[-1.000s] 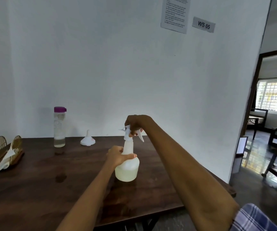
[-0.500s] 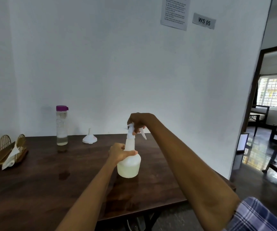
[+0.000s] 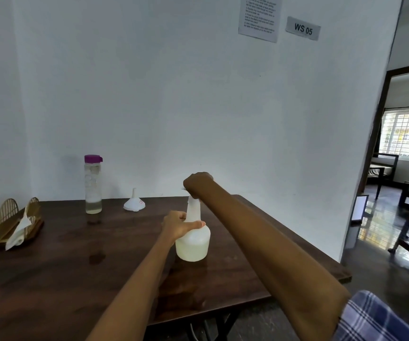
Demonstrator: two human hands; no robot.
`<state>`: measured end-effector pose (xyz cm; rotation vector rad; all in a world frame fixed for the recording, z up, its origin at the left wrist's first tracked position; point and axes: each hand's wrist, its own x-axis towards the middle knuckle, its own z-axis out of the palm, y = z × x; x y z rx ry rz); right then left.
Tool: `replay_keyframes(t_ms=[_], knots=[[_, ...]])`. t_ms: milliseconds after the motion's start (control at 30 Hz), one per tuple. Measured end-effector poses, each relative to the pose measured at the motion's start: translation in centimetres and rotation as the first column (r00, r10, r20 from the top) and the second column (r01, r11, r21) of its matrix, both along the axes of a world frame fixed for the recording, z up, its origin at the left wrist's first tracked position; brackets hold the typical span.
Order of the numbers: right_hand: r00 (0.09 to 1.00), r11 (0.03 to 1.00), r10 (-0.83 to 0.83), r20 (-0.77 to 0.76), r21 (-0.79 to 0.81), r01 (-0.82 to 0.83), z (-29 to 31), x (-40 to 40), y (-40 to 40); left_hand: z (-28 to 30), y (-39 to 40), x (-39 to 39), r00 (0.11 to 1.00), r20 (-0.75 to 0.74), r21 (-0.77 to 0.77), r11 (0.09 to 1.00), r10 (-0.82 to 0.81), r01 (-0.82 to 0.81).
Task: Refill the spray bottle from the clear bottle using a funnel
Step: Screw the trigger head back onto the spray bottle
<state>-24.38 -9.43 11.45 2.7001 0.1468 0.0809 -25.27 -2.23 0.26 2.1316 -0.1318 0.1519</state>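
The dark wooden table (image 3: 50, 279) carries everything, and places here are given from the spray bottle (image 3: 193, 244), which stands upright near the table's middle. Behind it and well to its left, near the wall, stands the clear bottle (image 3: 93, 185) with its purple cap on and only a little liquid at the bottom. Between the two, nearer the wall, the white funnel (image 3: 134, 204) sits mouth down, spout up. Far left of the spray bottle is a woven napkin holder (image 3: 16, 221).

The left hand (image 3: 178, 226) grips the spray bottle at its shoulder, thumb laid across the front and fingers wrapped behind. The right hand (image 3: 197, 184) is curled over the spray head; compared with a second ago the wrist has rolled over, so the nozzle and trigger that showed then are now hidden under the hand. That reads as a twist of the head, likely unscrewing it, the first step before the funnel goes in.

The spray bottle is cloudy white plastic with a round belly, a slim neck and pale liquid low inside.
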Motion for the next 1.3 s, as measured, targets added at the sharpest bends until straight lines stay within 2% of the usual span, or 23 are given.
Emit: replay_keyframes(t_ms=[67, 100, 167, 267, 367, 467, 567, 733, 867, 1000, 1067, 1167, 1233, 1300], knots=[[0.997, 0.999, 0.037, -0.063, -0.03, -0.039, 0.3, -0.7, 0.4, 0.0, 0.0, 0.0, 1.0, 0.007, 0.009, 1.0, 0.001, -0.001], [0.994, 1.0, -0.001, -0.11, 0.013, 0.002, 0.5, -0.9, 0.5, -0.1, -0.1, 0.0, 1.0, 0.011, 0.012, 1.0, 0.004, -0.004], [0.98, 0.952, -0.133, -0.145, 0.255, 0.167, 1.4, -1.6, 0.4, -0.2, -0.1, 0.0, 1.0, 0.014, 0.01, 1.0, 0.011, -0.011], [0.983, 0.923, -0.111, -0.144, 0.352, 0.155, 2.2, -2.1, 0.3, -0.2, -0.1, 0.1, 1.0, 0.012, -0.004, 1.0, 0.012, -0.012], [0.976, 0.937, -0.133, -0.17, 0.301, 0.18, 2.4, -2.0, 0.3, -0.2, -0.1, 0.1, 1.0, 0.008, 0.006, 1.0, 0.008, -0.008], [0.956, 0.972, -0.134, -0.262, 0.155, 0.178, 3.1, -1.7, 0.5, -0.2, -0.1, 0.1, 1.0, 0.011, 0.02, 1.0, 0.009, -0.009], [0.912, 0.959, -0.186, -0.365, 0.134, 0.249, 3.4, -0.7, 0.8, -0.3, 0.0, 0.2, 1.0, 0.012, 0.021, 1.0, 0.004, -0.004], [0.857, 0.812, -0.286, -0.428, 0.366, 0.454, 3.7, 0.1, 0.5, -0.3, -0.1, 0.3, 1.0, 0.009, 0.035, 0.999, 0.007, -0.008], [0.774, 0.761, -0.274, -0.571, 0.363, 0.538, 4.0, 0.8, 0.3, -0.3, 0.2, 0.2, 1.0, 0.002, 0.034, 0.999, -0.005, 0.005], [0.73, 0.542, -0.162, -0.664, 0.558, 0.628, 4.2, 1.5, -1.6, -0.4, 0.3, 0.2, 1.0, -0.003, 0.051, 0.998, -0.03, 0.03], [0.797, 0.482, -0.119, -0.592, 0.667, 0.568, 4.1, 1.5, -3.0, -0.4, 0.3, 0.2, 0.999, 0.005, 0.039, 0.999, -0.035, 0.035], [0.929, 0.482, 0.001, -0.369, 0.814, 0.323, 3.6, 0.8, -5.4, -0.3, 0.3, 0.1, 0.999, 0.021, 0.029, 0.999, -0.032, 0.031], [0.955, 0.471, 0.143, -0.261, 0.867, 0.166, 2.3, 0.4, -6.7, -0.2, 0.4, 0.0, 0.999, 0.027, 0.027, 0.999, -0.036, 0.035], [0.923, 0.384, 0.333, -0.193, 0.922, 0.054, 0.8, 0.1, -7.6, -0.2, 0.5, 0.0, 0.998, 0.032, 0.016, 0.999, -0.046, 0.045]])
